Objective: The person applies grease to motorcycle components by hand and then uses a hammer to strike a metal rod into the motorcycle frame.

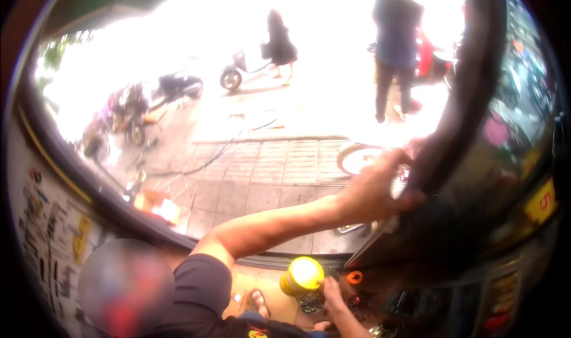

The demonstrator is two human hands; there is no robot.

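My left arm stretches forward and to the right. My left hand (375, 180) is closed at the lower end of a dark door frame (485, 58), thumb and fingers on either side of its edge; glare blurs the fingertips. Low in front of me, my right hand (333, 295) is closed at the right side of a bright yellow container (295, 277), which looks tilted. Its exact grip is partly hidden. Just beneath the container lies a dark tray (313, 305) with small pieces in it, too blurred to name. An orange ring-shaped thing (354, 277) is to the right.
Past the sill, a bicycle wheel (355, 158) and a cardboard box (156, 206) are on the pavement. Several motorbikes (128, 109) and a scooter (232, 76) stand outside. A person (395, 46) stands at the right, another (279, 40) farther off. Tools (50, 231) hang at left.
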